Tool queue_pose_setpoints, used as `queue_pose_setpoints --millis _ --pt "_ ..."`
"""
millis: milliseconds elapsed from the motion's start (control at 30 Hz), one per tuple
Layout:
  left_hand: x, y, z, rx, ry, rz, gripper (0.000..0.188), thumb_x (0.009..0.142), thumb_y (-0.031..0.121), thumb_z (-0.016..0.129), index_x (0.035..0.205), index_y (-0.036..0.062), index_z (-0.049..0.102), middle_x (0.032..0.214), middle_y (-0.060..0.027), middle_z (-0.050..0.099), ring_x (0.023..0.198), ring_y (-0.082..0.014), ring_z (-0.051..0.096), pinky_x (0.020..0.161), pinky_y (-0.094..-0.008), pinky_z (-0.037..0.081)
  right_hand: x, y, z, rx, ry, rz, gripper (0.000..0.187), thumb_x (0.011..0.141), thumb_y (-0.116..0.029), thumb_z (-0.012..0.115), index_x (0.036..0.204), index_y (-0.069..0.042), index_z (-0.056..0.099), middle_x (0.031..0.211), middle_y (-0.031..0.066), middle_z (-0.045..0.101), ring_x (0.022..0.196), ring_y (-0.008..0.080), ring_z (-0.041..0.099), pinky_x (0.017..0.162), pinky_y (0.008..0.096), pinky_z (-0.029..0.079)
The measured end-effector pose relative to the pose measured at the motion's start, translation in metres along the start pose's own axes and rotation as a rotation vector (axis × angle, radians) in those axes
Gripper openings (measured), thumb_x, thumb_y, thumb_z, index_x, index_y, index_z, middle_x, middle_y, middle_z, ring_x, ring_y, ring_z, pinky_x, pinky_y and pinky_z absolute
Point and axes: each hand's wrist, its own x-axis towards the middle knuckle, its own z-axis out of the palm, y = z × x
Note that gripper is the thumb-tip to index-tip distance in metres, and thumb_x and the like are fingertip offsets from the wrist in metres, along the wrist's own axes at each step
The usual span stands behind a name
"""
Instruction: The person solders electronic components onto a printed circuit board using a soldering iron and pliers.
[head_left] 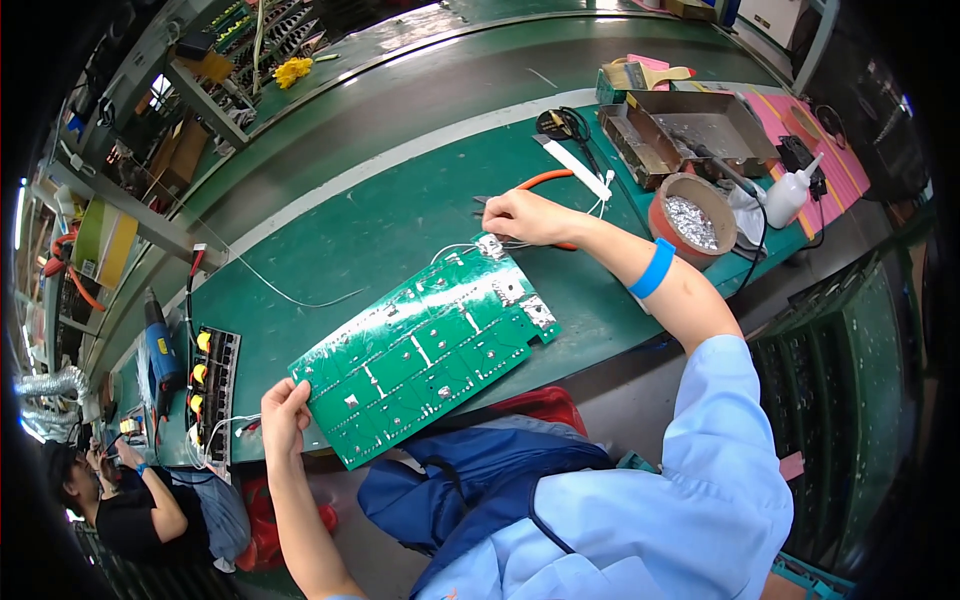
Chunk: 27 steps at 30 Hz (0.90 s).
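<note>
A green circuit board [425, 362] with shiny solder joints and silvery patches lies slanted in front of me, over the bench's near edge. My left hand [286, 418] pinches its left corner between thumb and fingers. At the far right corner my right hand [525, 217] is closed, its fingertips against the board; the exact grip is partly hidden. Around that hand show the orange handles [545, 178] of a plier-like tool, with dark tips poking out beyond the knuckles. Whether the hand also grips this tool, I cannot tell. A thin pale wire [447, 250] curves beside the board's far edge.
Right of my hand stand a reddish bowl [660, 222] with silvery scraps, a metal tray [735, 112], a white bottle [792, 192] and a white-handled tool [575, 168]. On the left are a component strip [222, 400] and a blue heat gun [160, 345]. A co-worker [145, 510] sits beyond.
</note>
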Motion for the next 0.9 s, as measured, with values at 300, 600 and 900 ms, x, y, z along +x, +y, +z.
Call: queue_pose_setpoints --millis 300,600,900 --pt "0.003 0.072 0.011 0.161 0.025 0.274 0.005 0.077 0.008 0.060 0.079 0.0030 0.059 0.062 0.0039 0.053 0.047 0.0002 0.043 0.037 -0.0143 0.024 -0.031 -0.001 -0.009 -0.040 0.463 -0.176 0.012 0.078 -0.011 0.054 0.078 0.001 0.057 0.069 0.0091 0.057 0.065 0.0185 0.054 0.059 0.0274 0.041" --pt "-0.002 -0.007 -0.008 0.416 0.298 0.748 0.002 0.074 -0.002 0.056 0.075 -0.0033 0.056 0.085 -0.0068 0.055 0.059 -0.0071 0.049 0.044 -0.0175 0.039 -0.067 -0.060 -0.017 -0.818 0.844 -0.640 0.026 0.068 0.000 0.058 0.094 -0.005 0.056 0.084 0.0058 0.059 0.078 0.0206 0.058 0.083 0.0388 0.037" --pt "-0.040 -0.047 -0.008 0.477 0.345 0.913 0.012 0.066 -0.011 0.054 0.075 -0.0032 0.055 0.091 -0.0107 0.053 0.060 -0.0105 0.052 0.047 -0.0190 0.042 -0.073 -0.063 -0.032 0.063 0.274 -0.198 0.035 0.076 -0.020 0.059 0.106 -0.004 0.052 0.099 0.0087 0.057 0.095 0.0192 0.052 0.086 0.0302 0.036"
